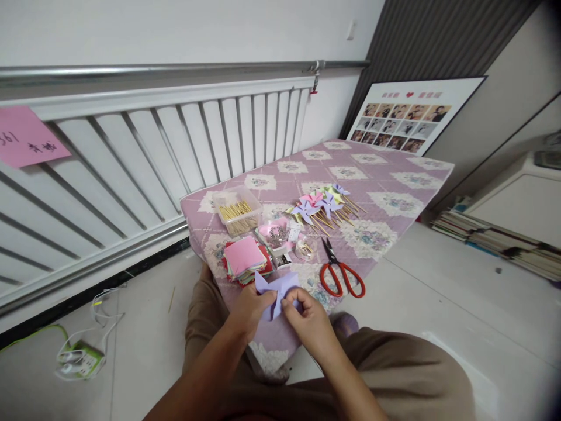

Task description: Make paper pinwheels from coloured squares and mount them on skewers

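Between my two hands, above the near corner of the table, is a lilac paper pinwheel (pixel 280 285) with its flaps partly folded in. My left hand (pixel 250 305) pinches its left side, thumb over the middle. My right hand (pixel 305 316) closes finger and thumb on a flap at the right. Just beyond lies a stack of coloured paper squares (pixel 244 256), pink on top. Red-handled scissors (pixel 342 272) rest to the right, blades pointing away. Several finished paper pinwheels (pixel 318 203) on sticks lie in a pile farther back.
A clear plastic box (pixel 238 211) of wooden sticks stands at the table's left. Small containers of metal bits (pixel 277 235) and a round clear tub (pixel 305 248) sit mid-table. A white radiator (pixel 245 134) runs behind; a photo board (pixel 397 117) leans at the far end.
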A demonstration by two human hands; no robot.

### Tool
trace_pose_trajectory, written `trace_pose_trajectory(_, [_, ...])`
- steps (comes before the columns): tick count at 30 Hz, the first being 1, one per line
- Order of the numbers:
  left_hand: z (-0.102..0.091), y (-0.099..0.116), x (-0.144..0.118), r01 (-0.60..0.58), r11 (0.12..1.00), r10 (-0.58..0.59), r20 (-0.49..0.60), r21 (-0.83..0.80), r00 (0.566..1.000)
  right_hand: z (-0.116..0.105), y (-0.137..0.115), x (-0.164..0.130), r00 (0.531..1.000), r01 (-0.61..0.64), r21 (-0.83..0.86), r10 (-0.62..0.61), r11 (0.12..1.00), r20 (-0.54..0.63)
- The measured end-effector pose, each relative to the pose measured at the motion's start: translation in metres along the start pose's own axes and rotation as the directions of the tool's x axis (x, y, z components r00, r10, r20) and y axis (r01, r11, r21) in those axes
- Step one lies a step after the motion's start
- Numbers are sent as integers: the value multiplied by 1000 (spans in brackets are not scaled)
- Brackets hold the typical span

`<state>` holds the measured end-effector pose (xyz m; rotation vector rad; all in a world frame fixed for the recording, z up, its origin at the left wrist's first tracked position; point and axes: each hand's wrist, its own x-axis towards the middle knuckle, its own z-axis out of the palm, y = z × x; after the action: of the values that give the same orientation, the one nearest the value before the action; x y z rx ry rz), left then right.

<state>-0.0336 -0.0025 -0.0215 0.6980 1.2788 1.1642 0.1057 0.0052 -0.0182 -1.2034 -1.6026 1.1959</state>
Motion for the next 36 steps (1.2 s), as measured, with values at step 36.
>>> trace_pose_trajectory(36, [-16,-8,6,-42,965,57,-50,260,997,-31,23,2,998,-35,240,47,970,-41])
